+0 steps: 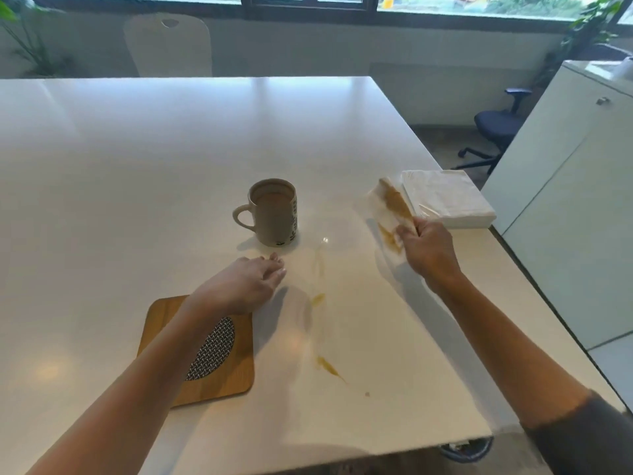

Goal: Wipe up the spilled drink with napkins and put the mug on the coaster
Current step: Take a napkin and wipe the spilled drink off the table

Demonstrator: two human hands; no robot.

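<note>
Brown streaks of spilled drink [323, 365] remain on the near white table [137, 149]. The right hand [428, 250] pinches a stained white paper napkin [390, 207] near the stack; the left hand [246, 286] hovers loosely curled, empty. The full beige ceramic mug [274, 214] sits beyond the wooden coaster [202, 351]; a hasty lift could slop more

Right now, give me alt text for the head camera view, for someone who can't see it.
The right hand holds up a stained napkin over a white table still streaked with spill. The empty left hand rests between a full mug and a wooden coaster.
</note>
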